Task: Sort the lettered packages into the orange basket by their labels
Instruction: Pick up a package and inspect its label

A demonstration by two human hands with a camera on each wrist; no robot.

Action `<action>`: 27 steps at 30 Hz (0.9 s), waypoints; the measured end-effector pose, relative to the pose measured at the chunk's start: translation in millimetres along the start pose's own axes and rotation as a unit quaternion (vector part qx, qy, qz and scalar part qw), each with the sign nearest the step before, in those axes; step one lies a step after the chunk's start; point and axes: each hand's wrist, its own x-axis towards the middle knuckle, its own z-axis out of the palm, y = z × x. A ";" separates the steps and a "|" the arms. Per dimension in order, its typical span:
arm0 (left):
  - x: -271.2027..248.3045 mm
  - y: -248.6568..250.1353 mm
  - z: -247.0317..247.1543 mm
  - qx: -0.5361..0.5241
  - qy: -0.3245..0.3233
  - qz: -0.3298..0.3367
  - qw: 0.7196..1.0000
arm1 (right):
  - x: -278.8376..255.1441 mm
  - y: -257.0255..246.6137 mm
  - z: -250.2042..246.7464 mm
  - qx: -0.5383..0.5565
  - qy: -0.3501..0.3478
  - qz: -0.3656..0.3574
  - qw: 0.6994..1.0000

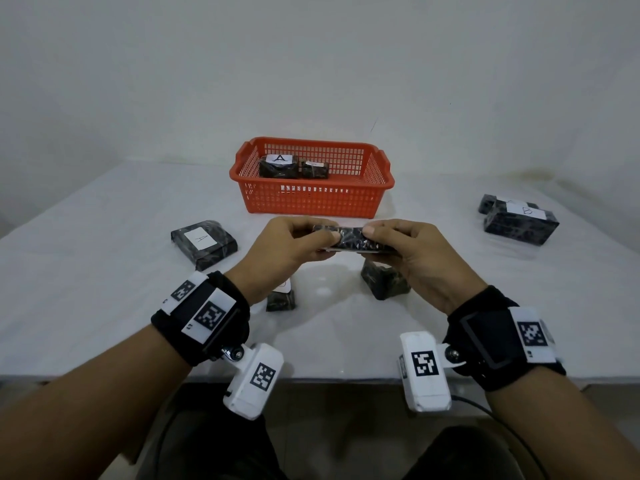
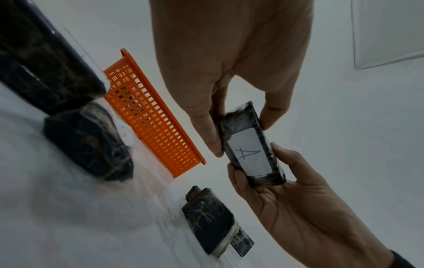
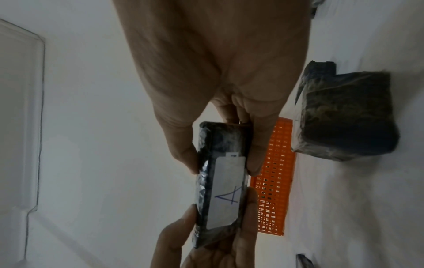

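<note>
Both hands hold one black wrapped package (image 1: 349,239) level above the table, just in front of the orange basket (image 1: 311,199). My left hand (image 1: 304,237) pinches its left end and my right hand (image 1: 391,240) pinches its right end. Its white label faces down; in the left wrist view the label on the package (image 2: 250,150) reads A, and in the right wrist view the package (image 3: 224,199) shows the same letter. In the basket lie a package labelled A (image 1: 278,166) and a second package (image 1: 314,169) whose label I cannot read.
On the white table (image 1: 104,306) lie a package marked A (image 1: 204,242) at the left, a package marked B (image 1: 521,221) with another package (image 1: 488,202) behind it at the right, and two small packages (image 1: 281,299) (image 1: 384,280) under my hands.
</note>
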 end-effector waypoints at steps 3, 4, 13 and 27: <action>-1.5 -0.6 -0.6 -0.019 -0.008 -0.007 1.000 | 0.2 0.8 0.3 -0.005 0.002 -0.005 1.000; -2.1 -0.1 -0.9 -0.012 -0.004 -0.003 1.000 | -0.6 0.5 0.7 -0.011 -0.002 -0.006 1.000; -3.5 1.8 -2.1 -0.017 0.001 0.003 1.000 | -4.4 1.6 1.7 -0.029 -0.002 -0.018 0.999; -4.1 3.1 -7.8 0.014 -0.024 0.003 1.000 | -11.5 -4.4 -1.8 0.066 -0.032 0.014 0.997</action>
